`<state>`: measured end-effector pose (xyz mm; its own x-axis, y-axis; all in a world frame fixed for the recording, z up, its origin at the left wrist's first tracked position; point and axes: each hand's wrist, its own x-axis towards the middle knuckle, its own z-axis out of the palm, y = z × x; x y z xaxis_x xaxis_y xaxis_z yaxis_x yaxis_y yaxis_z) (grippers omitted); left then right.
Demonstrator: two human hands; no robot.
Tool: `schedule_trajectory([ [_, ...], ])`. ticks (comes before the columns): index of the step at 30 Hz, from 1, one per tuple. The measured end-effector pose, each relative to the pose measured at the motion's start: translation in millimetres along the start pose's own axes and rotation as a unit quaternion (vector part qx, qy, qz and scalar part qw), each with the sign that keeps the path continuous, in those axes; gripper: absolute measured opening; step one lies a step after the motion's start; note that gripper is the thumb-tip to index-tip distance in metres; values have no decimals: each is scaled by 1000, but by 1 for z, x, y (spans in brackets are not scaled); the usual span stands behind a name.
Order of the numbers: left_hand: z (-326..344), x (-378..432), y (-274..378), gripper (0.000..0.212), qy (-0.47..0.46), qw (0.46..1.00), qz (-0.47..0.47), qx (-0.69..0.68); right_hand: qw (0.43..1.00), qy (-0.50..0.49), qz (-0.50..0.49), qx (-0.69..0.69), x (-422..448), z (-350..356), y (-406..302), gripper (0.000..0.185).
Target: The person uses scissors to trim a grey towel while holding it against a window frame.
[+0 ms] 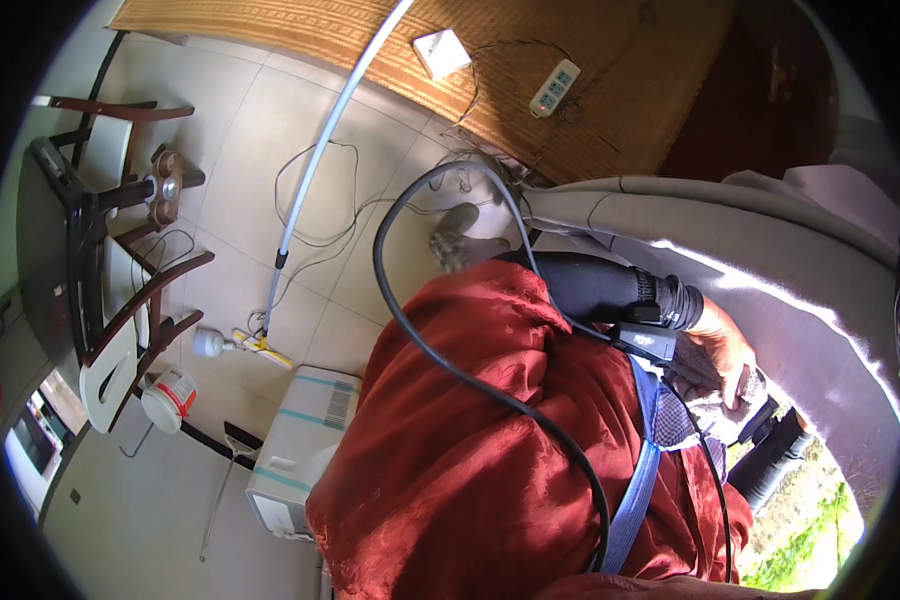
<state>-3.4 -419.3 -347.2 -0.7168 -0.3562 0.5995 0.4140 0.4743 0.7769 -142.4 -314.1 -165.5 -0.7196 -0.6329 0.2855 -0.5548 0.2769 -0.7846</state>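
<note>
My left hand, in a dark sleeve with a black device strapped near the wrist, presses its fingers into a bunched grey cloth. The cloth lies against my front, beside the blue strap over my red garment. Lower right, my right forearm reaches out in a dark sleeve; only a sliver of my right hand shows in the glare, so its grip is unclear. Grey fabric hangs just beyond both hands.
A woven mat bears a power strip and a white box. Cables and a long-handled squeegee cross the tiled floor. Chairs, a lidded bucket, a spray bottle and a white appliance stand about. A black cable loops over me.
</note>
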Motion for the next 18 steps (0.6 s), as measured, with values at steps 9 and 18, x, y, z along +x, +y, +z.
schedule_trajectory([
  [9,-2,-9,2,29,14,998,8,61,999,-30,-9,39,-13,-9,13,47],
  [18,-9,-15,10,29,51,991,18,119,995,-68,-37,64,-17,-15,22,49],
])
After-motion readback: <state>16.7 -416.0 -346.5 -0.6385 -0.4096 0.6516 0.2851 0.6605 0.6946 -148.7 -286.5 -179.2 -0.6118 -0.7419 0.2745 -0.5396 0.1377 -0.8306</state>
